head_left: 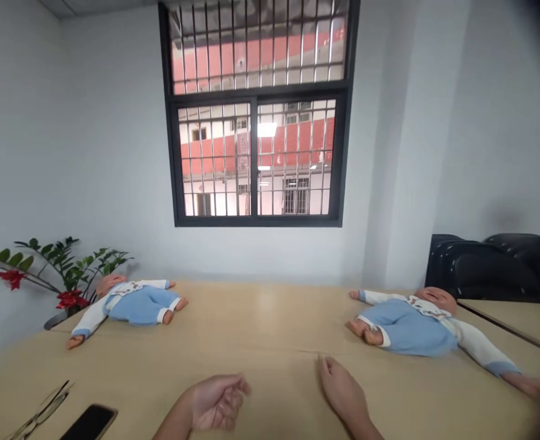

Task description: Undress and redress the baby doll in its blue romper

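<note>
Near the front edge of the table, my left hand [218, 401] rests with its fingers curled loosely inward and nothing visible in them. Across from it, my right hand [342, 387] is closed too, its back and thumb side showing; no object can be seen in it. One baby doll [137, 300] in blue trousers and a white top lies on its back at the far left. A similar baby doll [407, 324] lies on the right, arms spread, closest to my right hand. Neither hand touches a doll.
The wooden table [270, 318] reaches the wall below a barred window [255, 159]. At the front left lie eyeglasses [45, 409] and a dark phone [91, 421]. A plant [71, 269] with red bows stands behind the left doll. Black chairs [494, 266] are at the right.
</note>
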`<state>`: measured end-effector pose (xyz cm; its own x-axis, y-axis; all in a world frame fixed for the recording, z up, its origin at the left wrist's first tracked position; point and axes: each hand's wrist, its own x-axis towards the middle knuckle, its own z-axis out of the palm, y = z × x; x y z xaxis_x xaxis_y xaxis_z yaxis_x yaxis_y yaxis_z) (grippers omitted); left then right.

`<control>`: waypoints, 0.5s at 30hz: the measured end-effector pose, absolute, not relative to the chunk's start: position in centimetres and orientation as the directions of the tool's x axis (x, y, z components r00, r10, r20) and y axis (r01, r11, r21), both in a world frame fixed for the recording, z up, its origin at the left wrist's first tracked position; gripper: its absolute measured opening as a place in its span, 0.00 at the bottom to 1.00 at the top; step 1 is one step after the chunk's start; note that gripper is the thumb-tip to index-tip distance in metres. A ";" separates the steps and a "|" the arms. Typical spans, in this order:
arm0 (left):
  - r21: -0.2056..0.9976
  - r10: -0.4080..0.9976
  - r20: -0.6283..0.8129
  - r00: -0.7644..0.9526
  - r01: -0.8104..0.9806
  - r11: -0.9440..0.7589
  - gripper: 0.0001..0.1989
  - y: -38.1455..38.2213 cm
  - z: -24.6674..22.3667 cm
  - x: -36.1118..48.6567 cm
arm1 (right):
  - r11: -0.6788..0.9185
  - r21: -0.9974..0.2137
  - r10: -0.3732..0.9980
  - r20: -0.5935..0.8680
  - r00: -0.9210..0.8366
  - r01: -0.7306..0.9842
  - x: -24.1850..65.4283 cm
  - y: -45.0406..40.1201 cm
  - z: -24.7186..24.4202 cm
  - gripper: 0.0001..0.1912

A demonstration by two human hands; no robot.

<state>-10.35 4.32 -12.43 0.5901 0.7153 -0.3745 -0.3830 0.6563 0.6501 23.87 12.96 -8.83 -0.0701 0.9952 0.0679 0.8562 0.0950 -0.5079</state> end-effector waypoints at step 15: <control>0.829 0.816 -0.346 0.464 -0.257 0.498 0.18 5.4 -13.5 -10.1 | 0.224 -0.404 0.973 0.149 -0.178 0.887 22.8 11.9 -9.3 0.23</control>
<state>-10.13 5.37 -13.54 0.4637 0.8155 -0.3463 -0.2566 0.4977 0.8286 22.84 11.92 -9.25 -0.1780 0.9726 0.1494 0.8867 0.2244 -0.4042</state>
